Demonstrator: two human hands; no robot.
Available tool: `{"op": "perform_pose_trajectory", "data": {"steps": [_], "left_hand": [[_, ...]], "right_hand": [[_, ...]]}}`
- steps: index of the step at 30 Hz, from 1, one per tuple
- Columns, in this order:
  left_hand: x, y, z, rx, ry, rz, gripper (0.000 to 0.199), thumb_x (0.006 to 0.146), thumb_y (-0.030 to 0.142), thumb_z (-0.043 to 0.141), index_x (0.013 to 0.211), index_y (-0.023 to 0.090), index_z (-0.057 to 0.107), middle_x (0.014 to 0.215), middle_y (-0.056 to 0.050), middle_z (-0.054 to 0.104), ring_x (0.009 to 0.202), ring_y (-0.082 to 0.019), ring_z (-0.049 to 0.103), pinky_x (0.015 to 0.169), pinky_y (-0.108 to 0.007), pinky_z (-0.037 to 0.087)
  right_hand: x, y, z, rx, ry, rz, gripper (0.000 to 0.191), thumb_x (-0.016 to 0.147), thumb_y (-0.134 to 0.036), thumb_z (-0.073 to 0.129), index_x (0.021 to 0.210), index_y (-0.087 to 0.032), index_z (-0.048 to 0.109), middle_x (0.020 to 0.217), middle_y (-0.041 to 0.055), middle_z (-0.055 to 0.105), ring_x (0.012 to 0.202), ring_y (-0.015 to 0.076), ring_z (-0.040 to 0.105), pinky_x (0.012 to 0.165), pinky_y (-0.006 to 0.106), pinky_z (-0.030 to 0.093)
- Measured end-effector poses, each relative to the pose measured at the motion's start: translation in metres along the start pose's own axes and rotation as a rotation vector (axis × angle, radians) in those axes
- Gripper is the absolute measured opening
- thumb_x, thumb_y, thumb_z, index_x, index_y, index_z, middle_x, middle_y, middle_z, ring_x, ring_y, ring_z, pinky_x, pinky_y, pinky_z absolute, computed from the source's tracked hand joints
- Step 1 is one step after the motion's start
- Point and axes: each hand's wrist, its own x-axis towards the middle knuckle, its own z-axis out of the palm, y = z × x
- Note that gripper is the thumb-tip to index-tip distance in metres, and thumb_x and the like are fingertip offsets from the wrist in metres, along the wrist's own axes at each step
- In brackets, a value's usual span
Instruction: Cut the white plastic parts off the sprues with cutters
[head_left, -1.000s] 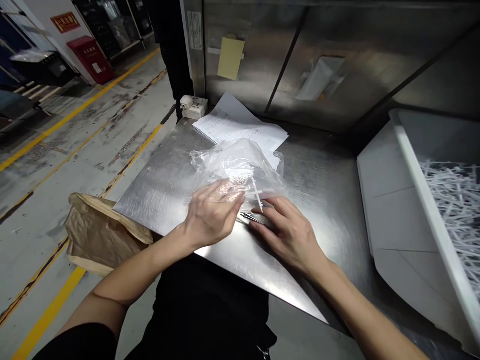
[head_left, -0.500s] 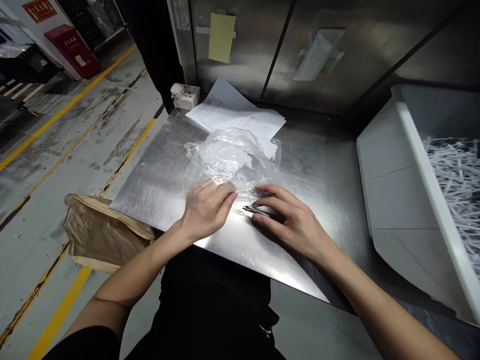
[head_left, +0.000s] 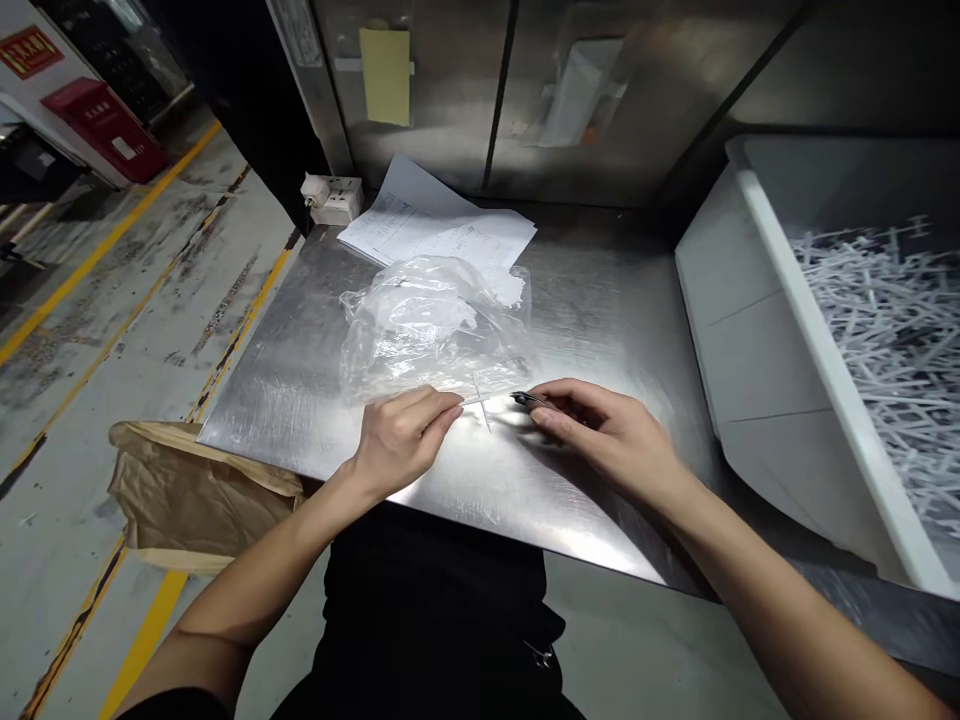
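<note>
My left hand pinches a thin white plastic piece, cross-shaped, just above the steel table. My right hand grips a small dark metal tool, and its tip meets the right end of the white piece. A crumpled clear plastic bag lies right behind both hands, holding a few more white pieces.
Printed papers and a white power strip lie at the table's back. A grey bin full of white plastic sticks stands on the right. A brown paper bag hangs at the table's left front edge.
My left hand drew the white piece out of the bag toward the table's front. My right hand lifted the tool off the table and brought its tip to the piece.
</note>
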Motion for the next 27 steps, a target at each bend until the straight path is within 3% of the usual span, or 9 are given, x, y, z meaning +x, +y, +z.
{"op": "perform_pose_trajectory", "data": {"steps": [7,10,13,19,27], "left_hand": [[0.012,0.001,-0.006,-0.010,-0.026,0.028,0.017,0.112,0.015,0.064,0.111,0.017,0.080,0.088,-0.002,0.083,0.075,-0.014,0.077,0.068,-0.026,0.056],[0.015,0.001,-0.003,-0.016,0.010,0.089,0.016,0.112,0.014,0.063,0.112,0.017,0.079,0.089,-0.003,0.083,0.076,-0.015,0.078,0.070,-0.026,0.058],[0.014,0.000,0.002,-0.021,0.030,0.145,0.014,0.110,0.011,0.065,0.114,0.016,0.077,0.090,-0.004,0.083,0.078,-0.015,0.079,0.071,-0.026,0.061],[0.012,0.002,0.008,-0.013,-0.012,0.216,0.014,0.108,0.007,0.068,0.115,0.015,0.076,0.089,-0.005,0.083,0.077,-0.017,0.080,0.072,-0.027,0.062],[0.013,0.003,0.008,0.030,-0.016,0.192,0.011,0.108,0.009,0.067,0.113,0.016,0.076,0.086,-0.004,0.081,0.074,-0.017,0.078,0.070,-0.028,0.061]], "right_hand": [[0.023,-0.010,0.004,0.292,-0.142,0.021,0.048,0.095,-0.060,0.084,0.124,-0.021,0.084,0.091,0.0077,0.081,0.083,0.0259,0.076,0.082,0.044,0.063],[0.029,-0.008,0.007,0.376,-0.175,0.046,0.051,0.092,-0.060,0.087,0.123,-0.020,0.085,0.098,0.0106,0.085,0.093,0.0293,0.080,0.090,0.048,0.065],[0.030,-0.003,0.008,0.361,-0.139,0.043,0.048,0.090,-0.060,0.089,0.118,-0.021,0.089,0.102,0.0110,0.086,0.093,0.0294,0.079,0.089,0.047,0.063],[0.021,-0.002,0.007,0.305,-0.052,0.063,0.041,0.091,-0.056,0.088,0.113,-0.022,0.091,0.081,0.0064,0.080,0.074,0.0239,0.070,0.070,0.039,0.053],[0.017,0.000,0.013,0.255,-0.036,-0.027,0.033,0.098,-0.051,0.083,0.117,-0.025,0.090,0.086,0.0043,0.081,0.081,0.0239,0.071,0.076,0.039,0.054]]}}
